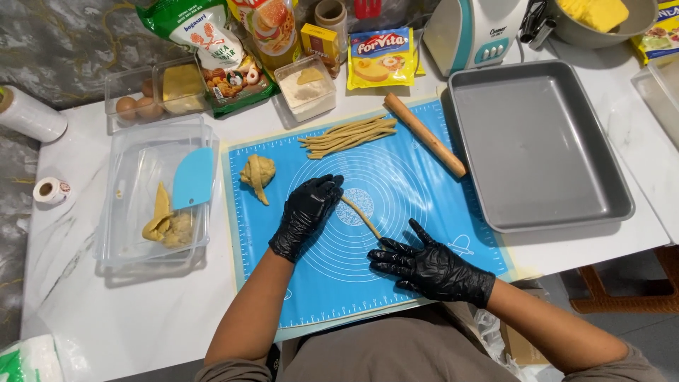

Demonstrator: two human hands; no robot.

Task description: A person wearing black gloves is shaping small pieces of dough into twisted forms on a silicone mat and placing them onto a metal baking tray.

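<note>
Both my hands wear black gloves and lie flat on a blue baking mat (417, 177). My left hand (305, 216) presses on the upper end of a thin rope of tan dough (359, 214). My right hand (424, 265) rests with fingers spread on the rope's lower end. A lump of the same dough (257, 173) lies on the mat to the left. A bundle of several finished dough ropes (348, 136) lies near the mat's far edge, next to a wooden rolling pin (424, 134).
A grey metal baking tray (615, 191) sits to the right. A clear plastic tub (127, 233) on the left holds dough scraps and a blue scraper (192, 178). Eggs, packets, flour containers and a mixer line the back. Tape rolls lie far left.
</note>
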